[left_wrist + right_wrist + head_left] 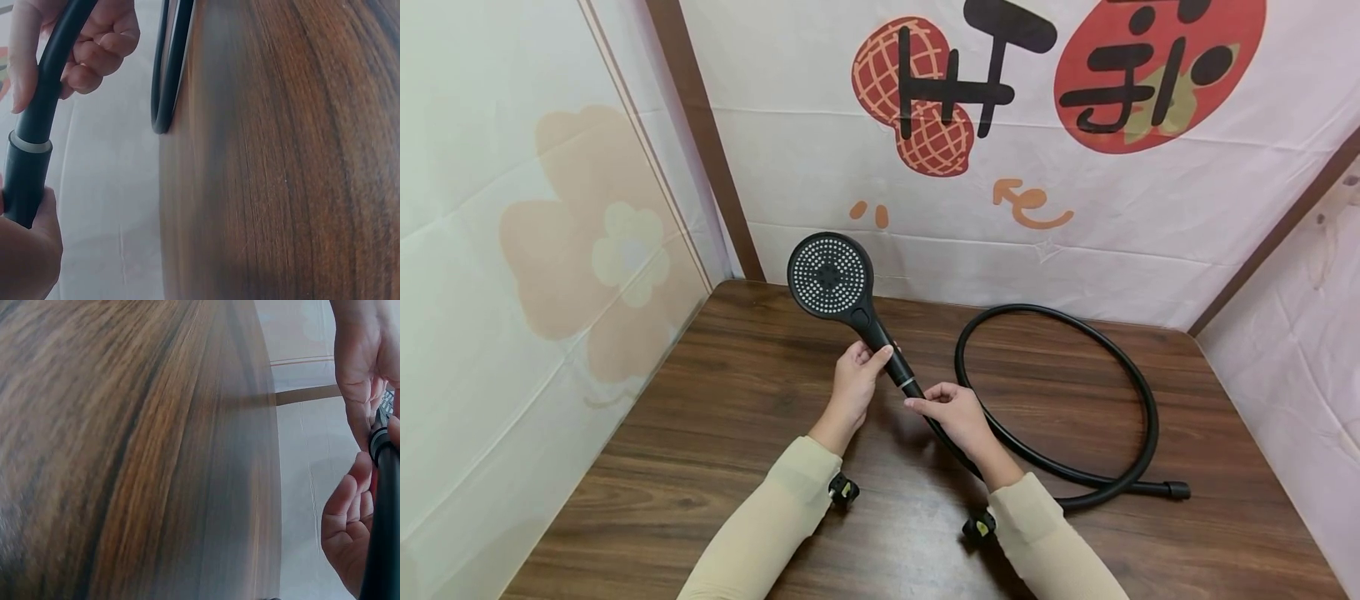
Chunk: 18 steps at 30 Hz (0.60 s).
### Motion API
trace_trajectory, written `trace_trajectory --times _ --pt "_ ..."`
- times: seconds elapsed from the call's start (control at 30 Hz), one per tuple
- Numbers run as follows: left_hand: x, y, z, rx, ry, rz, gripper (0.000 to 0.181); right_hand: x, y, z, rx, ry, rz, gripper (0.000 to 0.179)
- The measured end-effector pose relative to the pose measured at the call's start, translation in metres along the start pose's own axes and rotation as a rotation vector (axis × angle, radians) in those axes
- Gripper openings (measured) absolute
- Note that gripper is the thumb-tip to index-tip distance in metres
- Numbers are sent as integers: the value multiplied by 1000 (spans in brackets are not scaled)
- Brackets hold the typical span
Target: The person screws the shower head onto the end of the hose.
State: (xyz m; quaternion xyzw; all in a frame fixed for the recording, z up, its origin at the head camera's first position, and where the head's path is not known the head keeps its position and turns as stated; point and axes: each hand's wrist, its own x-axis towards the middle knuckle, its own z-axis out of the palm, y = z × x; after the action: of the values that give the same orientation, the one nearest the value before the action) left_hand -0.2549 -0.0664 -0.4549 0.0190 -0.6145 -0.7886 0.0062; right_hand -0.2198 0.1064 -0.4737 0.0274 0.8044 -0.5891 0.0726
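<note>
A black shower head [827,275] is held up at a slant, its round face of pale nozzles turned toward the head camera. My left hand [853,383] grips its handle [25,181] at the lower part, thumb along the side. Just below, my right hand [958,417] pinches the end of a black hose [50,97] between thumb and fingers. Hose and handle stand in one line, and a pale ring [30,145] shows where they meet. In the right wrist view, the hose [384,531] runs past the right hand's curled fingers [350,519].
The rest of the hose lies in a large loop [1150,408] on the right of the brown wooden table [700,467]. Its other end, a black connector [1177,490], points right. Printed white cloth [790,150] hangs behind the table and at both sides.
</note>
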Motion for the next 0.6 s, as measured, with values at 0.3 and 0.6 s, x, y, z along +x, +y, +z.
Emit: trace_trajectory --times 0.3,0.6 --pt "0 -1 0 4 13 7 28 1 0 -2 68 -56 10 38" --pt "1 -1 2 -4 14 14 28 2 -1 -6 224 -234 57 47"
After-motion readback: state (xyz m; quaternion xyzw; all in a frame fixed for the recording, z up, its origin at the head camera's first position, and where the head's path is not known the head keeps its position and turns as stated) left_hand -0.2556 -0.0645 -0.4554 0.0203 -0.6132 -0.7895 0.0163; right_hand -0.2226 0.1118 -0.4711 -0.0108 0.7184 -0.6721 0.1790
